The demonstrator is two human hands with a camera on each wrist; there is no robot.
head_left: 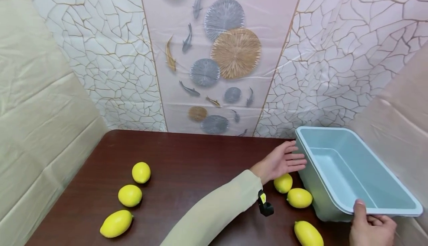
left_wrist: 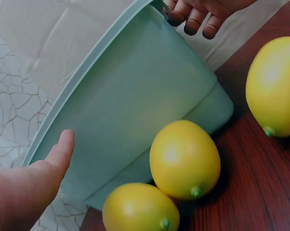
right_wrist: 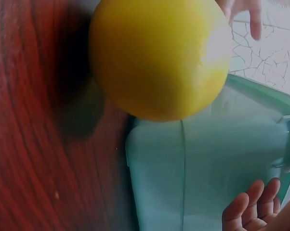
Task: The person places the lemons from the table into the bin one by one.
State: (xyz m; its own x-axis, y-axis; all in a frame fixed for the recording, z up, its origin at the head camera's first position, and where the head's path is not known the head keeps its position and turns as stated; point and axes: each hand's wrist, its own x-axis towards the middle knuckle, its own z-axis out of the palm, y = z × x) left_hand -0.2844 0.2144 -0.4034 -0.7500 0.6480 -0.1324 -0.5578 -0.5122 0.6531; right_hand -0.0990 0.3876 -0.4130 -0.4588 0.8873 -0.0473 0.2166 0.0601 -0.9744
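Note:
A pale blue-green plastic bin (head_left: pixel 367 168) stands at the right of the table with no item visible inside. My right hand (head_left: pixel 372 225) grips its near rim, thumb on top and fingers curled beneath the lip. Beside the bin's left wall, my left hand (head_left: pixel 279 162) is held with fingers extended; whether the fingertips touch the wall, I cannot tell. Just below that hand lie two lemons, one (head_left: pixel 282 184) partly behind the wrist and another (head_left: pixel 300 198) close to the bin. A third lemon (head_left: pixel 308 233) rests nearer the front, left of my right hand.
On the left side of the dark red-brown table (head_left: pixel 187 164) sit three more lemons: a far one (head_left: pixel 141 172), a middle one (head_left: pixel 130 196) and a near one (head_left: pixel 116 224). Patterned cloth (head_left: pixel 214 90) hangs behind the table, and plain beige cloth (head_left: pixel 40 127) borders the left side.

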